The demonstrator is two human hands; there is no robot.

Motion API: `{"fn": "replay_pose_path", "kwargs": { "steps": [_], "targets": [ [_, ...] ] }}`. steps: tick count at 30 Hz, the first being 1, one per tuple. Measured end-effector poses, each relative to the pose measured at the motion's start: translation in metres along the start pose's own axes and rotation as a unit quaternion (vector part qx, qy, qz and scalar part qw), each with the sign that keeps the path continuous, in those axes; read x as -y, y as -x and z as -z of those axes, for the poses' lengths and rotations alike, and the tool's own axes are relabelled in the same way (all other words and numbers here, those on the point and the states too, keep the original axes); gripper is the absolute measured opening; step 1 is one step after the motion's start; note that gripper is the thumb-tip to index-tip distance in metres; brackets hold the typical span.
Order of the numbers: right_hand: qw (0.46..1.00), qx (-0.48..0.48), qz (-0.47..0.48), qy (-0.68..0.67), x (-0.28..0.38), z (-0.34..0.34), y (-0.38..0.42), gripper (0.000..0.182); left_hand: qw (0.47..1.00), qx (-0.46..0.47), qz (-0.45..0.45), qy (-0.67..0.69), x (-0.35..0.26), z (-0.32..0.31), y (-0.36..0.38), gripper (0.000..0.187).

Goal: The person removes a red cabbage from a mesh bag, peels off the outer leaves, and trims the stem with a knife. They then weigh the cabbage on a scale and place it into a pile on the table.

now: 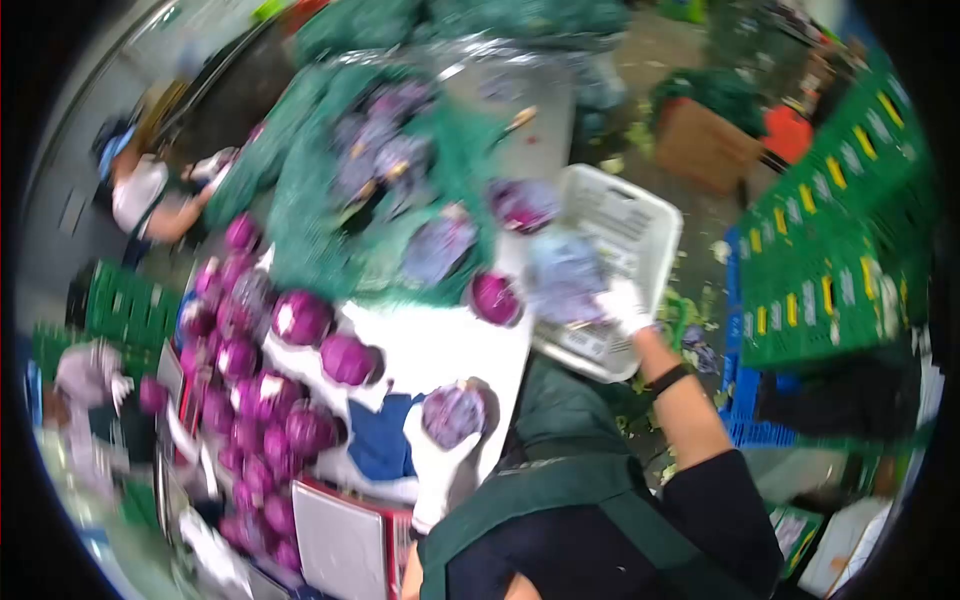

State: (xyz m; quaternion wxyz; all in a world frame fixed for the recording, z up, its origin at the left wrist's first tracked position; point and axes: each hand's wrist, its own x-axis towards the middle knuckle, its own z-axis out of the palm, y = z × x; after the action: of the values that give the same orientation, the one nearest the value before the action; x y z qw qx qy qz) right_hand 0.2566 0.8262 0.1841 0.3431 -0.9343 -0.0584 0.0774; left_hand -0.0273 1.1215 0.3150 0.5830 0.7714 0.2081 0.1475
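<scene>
My left hand (440, 465), in a white glove, holds a red cabbage (455, 413) over the white table top (430, 345). My right hand (622, 305), also gloved, grips a blurred pale purple cabbage (563, 275) above a white plastic crate (630, 225). Trimmed red cabbages (300, 318) (348, 360) (495, 297) lie on the table between my hands and a heap further left.
Several red cabbages (240, 400) are piled at the left. Green netting (310, 190) with untrimmed cabbages covers the far table. Green crates (840, 240) are stacked at the right, a cardboard box (700, 145) behind. Another person (150, 195) works at far left, one more (95, 385) below.
</scene>
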Motion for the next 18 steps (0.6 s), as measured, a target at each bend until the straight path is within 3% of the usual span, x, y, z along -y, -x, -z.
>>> {"fn": "replay_pose_path", "kwargs": {
  "steps": [1, 2, 3, 5, 7, 8, 9, 10, 11, 12, 13, 15, 18],
  "targets": [
    [0.996, -0.042, 0.006, 0.074, 0.032, 0.045, 0.011, 0.038, 0.993, -0.022, 0.047, 0.107, -0.021, -0.002, 0.003, 0.102],
    [0.993, -0.067, 0.032, 0.097, -0.005, 0.051, -0.002, 0.051, 0.999, -0.030, 0.006, -0.009, 0.003, 0.007, 0.006, 0.101],
    [0.985, -0.124, 0.051, 0.112, 0.011, 0.065, 0.003, 0.052, 0.991, -0.028, -0.040, -0.122, 0.027, 0.011, 0.005, 0.099],
    [0.993, -0.104, 0.054, 0.019, 0.058, 0.072, 0.013, 0.041, 0.982, -0.028, -0.030, -0.186, 0.012, 0.011, -0.001, 0.097],
    [0.967, 0.026, 0.253, -0.023, 0.103, 0.042, 0.044, 0.035, 0.992, -0.017, 0.040, -0.121, 0.008, 0.005, -0.007, 0.096],
    [0.911, 0.073, 0.339, 0.224, 0.125, 0.029, 0.074, 0.033, 0.991, 0.001, 0.053, -0.126, 0.009, 0.005, -0.010, 0.098],
    [0.918, 0.169, 0.335, 0.126, 0.154, 0.017, 0.101, 0.032, 0.991, 0.002, 0.053, -0.125, 0.009, 0.003, -0.010, 0.098],
    [0.910, 0.242, 0.309, 0.132, 0.192, 0.028, 0.123, 0.031, 0.981, -0.007, 0.033, -0.189, 0.008, 0.000, -0.008, 0.098],
    [0.909, 0.209, 0.353, 0.069, 0.168, -0.004, 0.133, 0.033, 0.968, -0.016, 0.013, -0.250, 0.007, -0.004, -0.006, 0.099],
    [0.903, 0.114, 0.414, -0.009, 0.167, -0.024, 0.143, 0.028, 0.962, -0.011, 0.023, -0.272, 0.006, -0.007, -0.005, 0.099],
    [0.917, 0.243, 0.301, 0.098, 0.178, -0.027, 0.147, 0.019, 0.956, -0.009, 0.027, -0.291, 0.005, -0.009, -0.004, 0.100],
    [0.927, 0.257, 0.238, 0.134, 0.174, -0.062, 0.144, 0.014, 0.951, -0.015, 0.006, -0.310, 0.007, -0.012, -0.005, 0.101],
    [0.923, 0.263, 0.249, 0.130, 0.174, -0.064, 0.140, 0.012, 0.954, -0.003, 0.010, -0.299, 0.007, -0.008, -0.011, 0.102]
  ]
}}
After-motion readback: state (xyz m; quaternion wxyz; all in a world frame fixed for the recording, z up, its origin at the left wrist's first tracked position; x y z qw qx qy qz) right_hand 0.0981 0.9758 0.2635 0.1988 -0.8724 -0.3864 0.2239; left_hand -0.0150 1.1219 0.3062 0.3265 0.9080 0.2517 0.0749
